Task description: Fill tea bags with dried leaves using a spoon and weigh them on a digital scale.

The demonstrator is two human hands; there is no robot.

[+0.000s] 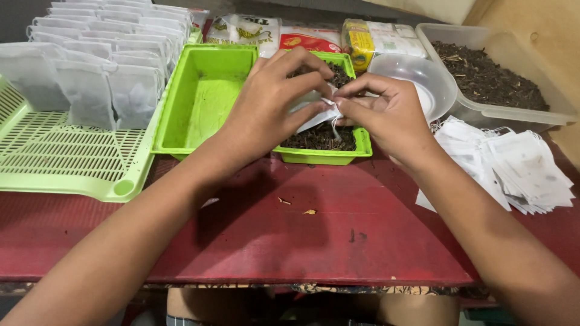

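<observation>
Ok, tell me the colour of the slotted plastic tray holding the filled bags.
Pale green slotted plastic tray, clearest in the head view.

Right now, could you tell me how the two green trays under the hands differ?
The left green tray looks bare inside; the right green tray holds dark loose leaf. The left one is in open view, while both hands partly cover the right one. They share the bright green colour and stand side by side on the red table.
</observation>
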